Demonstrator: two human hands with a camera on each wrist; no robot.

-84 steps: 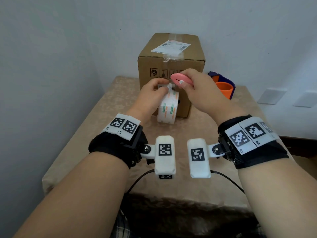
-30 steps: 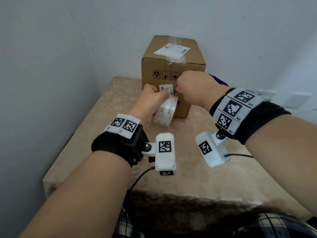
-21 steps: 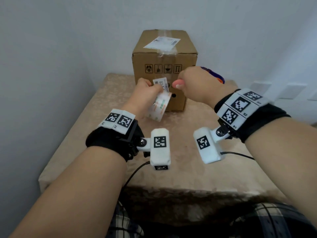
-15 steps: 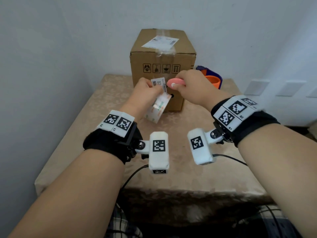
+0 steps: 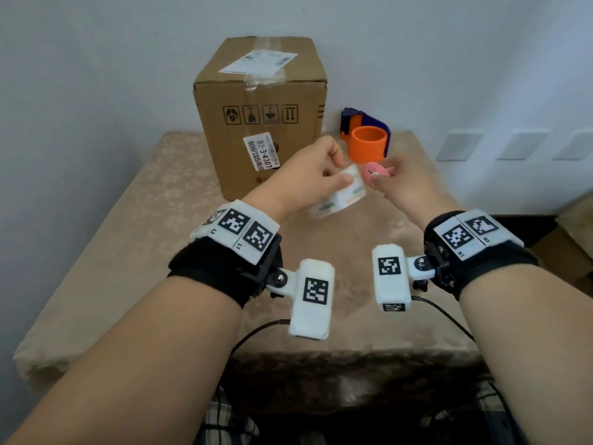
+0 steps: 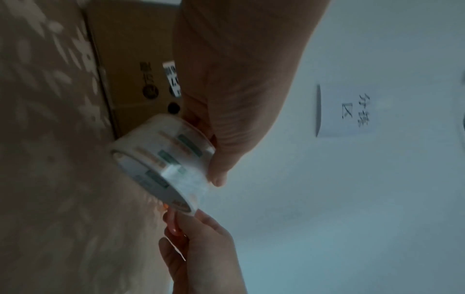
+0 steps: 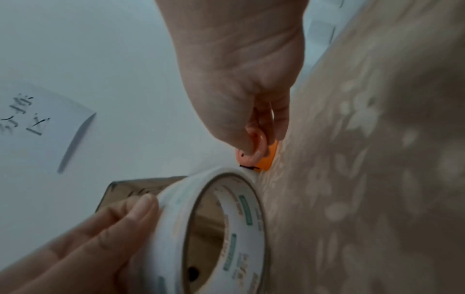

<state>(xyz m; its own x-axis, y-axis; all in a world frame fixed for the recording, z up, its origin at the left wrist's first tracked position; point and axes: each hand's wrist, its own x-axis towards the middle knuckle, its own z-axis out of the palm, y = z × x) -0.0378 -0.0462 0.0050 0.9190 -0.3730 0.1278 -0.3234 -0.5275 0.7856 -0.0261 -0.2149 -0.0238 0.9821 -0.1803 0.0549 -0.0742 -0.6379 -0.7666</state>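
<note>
Right now your left hand (image 5: 308, 175) is clamped on the tape roll (image 5: 340, 199), with the thumb laid over the printed band and the fingers curled behind it. It holds the roll in the air in front of the cardboard box (image 5: 260, 101), off toward the box's right front corner and clear of the table (image 5: 128, 252). Your right hand (image 5: 407, 187) is closed round the pink cutter (image 5: 373, 171), pinching it between thumb and fingers.

The relation that matters is this: the cutter sits just to the right of the roll, at its upper rim, so your right hand is the nearer one to the tape's edge. The roll is tilted, with its band facing up toward you and its open core turned toward your right wrist. As I judge it, any cut has to run across the band, along the core's axis.

The head view shows the cutter and roll side by side, but not whether they touch. The left wrist view adds a crinkled, loose-looking patch of tape by your thumb, and the cutter's tip close against the far rim. The right wrist view looks straight through the core and shows the cutter's nose just beside the rim. None of the views shows a blade. The orange dispenser (image 5: 367, 144) stands beside the box's right side, behind both hands.
</note>
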